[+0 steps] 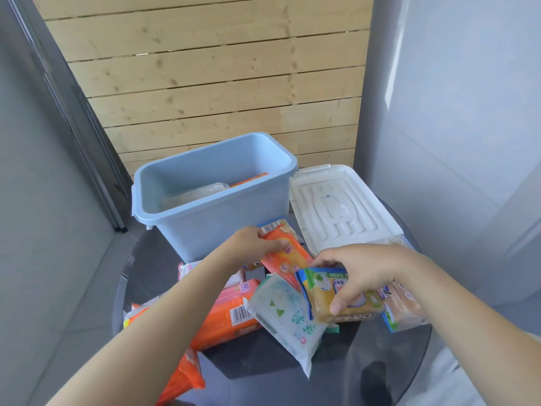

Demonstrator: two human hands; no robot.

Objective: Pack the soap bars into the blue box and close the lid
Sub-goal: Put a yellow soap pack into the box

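Observation:
The blue box (205, 224) stands open at the back of the round table, with a clear-wrapped pack and an orange pack lying inside. Its white lid (342, 212) lies flat to the right of it. My left hand (254, 244) grips an orange soap bar (288, 253) just in front of the box. My right hand (363, 273) holds a yellow soap bar in blue wrapping (325, 303). A white-green soap pack (287, 315) leans between my hands. A large orange pack (228, 317) lies under my left forearm.
More wrapped soap bars lie around: one at the right (407, 312), one orange at the front edge (184, 376), a white one (190, 269) by the box. The dark round table (263, 373) has a wooden slat wall behind and white panels to the right.

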